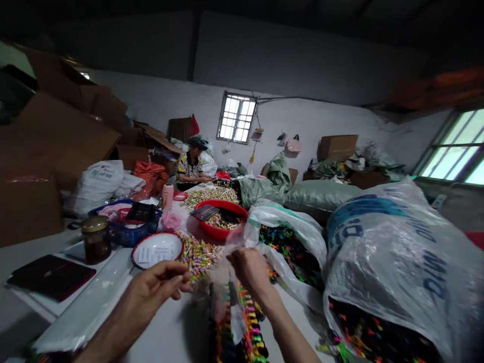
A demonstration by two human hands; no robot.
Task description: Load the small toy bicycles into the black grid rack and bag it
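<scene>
My right hand (251, 269) is closed on a clear plastic bag (223, 277), which is smeared by motion and hangs over the table. Left of the bag, my left hand (155, 290) has its fingers loosely bent and the thumb apart, with nothing visible in it. Below both hands lies a bundle of small black and bright-coloured pieces (259, 335) in neat rows; I cannot tell their kind. A whitish strip (237, 322) lies over the rows. Beyond my hands, many small striped, wrapped-looking pieces (200, 254) cover the table.
A red basin (200, 228), a white red-rimmed plate (172, 242), a blue basket (132, 237) and a lidded jar (96, 242) stand ahead and left. Large sacks (397, 262) of colourful black pieces crowd the right. Another person (189, 166) sits at the far end.
</scene>
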